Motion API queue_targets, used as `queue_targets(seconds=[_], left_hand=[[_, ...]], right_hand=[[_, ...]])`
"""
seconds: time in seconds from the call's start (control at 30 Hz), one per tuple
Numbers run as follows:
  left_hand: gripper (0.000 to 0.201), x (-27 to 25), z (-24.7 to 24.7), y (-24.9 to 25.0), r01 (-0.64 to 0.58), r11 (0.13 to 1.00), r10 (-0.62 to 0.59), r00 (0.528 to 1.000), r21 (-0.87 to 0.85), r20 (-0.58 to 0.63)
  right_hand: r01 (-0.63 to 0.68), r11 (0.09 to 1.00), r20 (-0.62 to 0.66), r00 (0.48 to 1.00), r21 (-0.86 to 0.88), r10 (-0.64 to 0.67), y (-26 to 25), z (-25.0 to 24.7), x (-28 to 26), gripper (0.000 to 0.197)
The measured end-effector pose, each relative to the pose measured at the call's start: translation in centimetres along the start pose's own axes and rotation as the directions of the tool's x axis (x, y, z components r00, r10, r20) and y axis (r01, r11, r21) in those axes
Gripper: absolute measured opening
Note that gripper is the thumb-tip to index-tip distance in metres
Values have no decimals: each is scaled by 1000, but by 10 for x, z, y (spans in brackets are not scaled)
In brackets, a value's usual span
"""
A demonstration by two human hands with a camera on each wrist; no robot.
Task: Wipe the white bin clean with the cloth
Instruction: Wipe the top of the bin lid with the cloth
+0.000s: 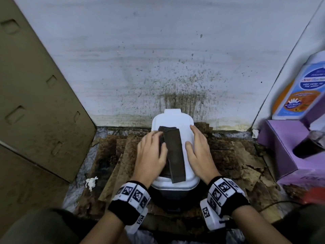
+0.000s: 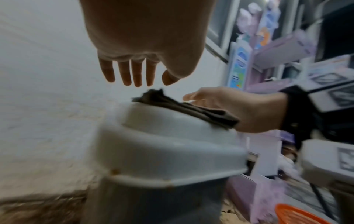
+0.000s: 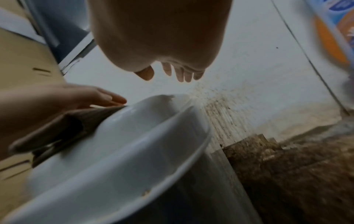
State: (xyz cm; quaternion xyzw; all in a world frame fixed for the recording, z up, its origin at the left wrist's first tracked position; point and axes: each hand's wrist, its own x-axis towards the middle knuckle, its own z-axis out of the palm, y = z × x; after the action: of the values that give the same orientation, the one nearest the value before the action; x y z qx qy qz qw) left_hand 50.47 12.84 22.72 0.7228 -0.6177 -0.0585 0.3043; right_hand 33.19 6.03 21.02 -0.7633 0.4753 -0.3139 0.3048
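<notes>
A white bin [image 1: 173,118] with a closed lid stands on the floor against a stained wall. A folded dark cloth [image 1: 175,152] lies lengthwise on the lid. My left hand [image 1: 154,143] lies flat over the cloth's left edge with straight fingers. My right hand [image 1: 197,148] is open at the lid's right side, its thumb on the white surface beside the cloth. In the left wrist view my left hand [image 2: 134,75] spreads above the cloth [image 2: 184,109] and the bin [image 2: 162,144]. In the right wrist view my right hand [image 3: 172,72] hovers over the lid [image 3: 134,144].
A brown cabinet door [image 1: 35,103] stands open on the left. On the right are a purple box [image 1: 281,147], a wash bottle [image 1: 302,88] and a dark glass [image 1: 309,145]. Torn dirty cardboard [image 1: 237,155] covers the floor, with a white tissue wad [image 1: 91,184] at the left.
</notes>
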Motion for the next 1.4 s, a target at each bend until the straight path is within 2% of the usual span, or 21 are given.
queue_targets(seconds=[0.1,0.17,0.23,0.4,0.5,0.6,0.77,0.93,1.13,1.4], left_hand=[[45,-2,20,27,-109,985,97,990,130,98],[57,-5,33,38,-84,980,46,979,182,201],[71,-7,42,39,-48,968,-21,962,245,273],[80,-5,45,26,-112,944,-8,932,309,363],[89,6,37,21,-75,949,-56,917,308,395],[92,18,34,11,-22,961,-90,917,275,388],[83,37,29,-1,99,984,-155,889,149,431],[85,64,21,-18,179,983,-141,860,-32,490],[86,92,15,-32,183,976,-104,866,-116,490],[84,105,18,-31,234,959,-145,889,-158,434]], right_hand=[[-111,991,70,992,80,106,9,8,-2,54],[-146,973,123,984,177,126,13,15,-8,54],[-144,966,113,986,214,121,18,19,-9,53],[-127,980,90,989,152,115,25,24,-5,55],[-141,976,91,988,167,127,24,25,-7,55],[-153,972,96,986,179,137,24,25,-7,55],[-155,967,97,986,201,138,24,26,-7,56],[-167,961,99,984,219,149,22,25,-7,55],[-160,960,89,986,230,143,22,24,-7,55],[-155,962,89,986,225,138,24,26,-5,55]])
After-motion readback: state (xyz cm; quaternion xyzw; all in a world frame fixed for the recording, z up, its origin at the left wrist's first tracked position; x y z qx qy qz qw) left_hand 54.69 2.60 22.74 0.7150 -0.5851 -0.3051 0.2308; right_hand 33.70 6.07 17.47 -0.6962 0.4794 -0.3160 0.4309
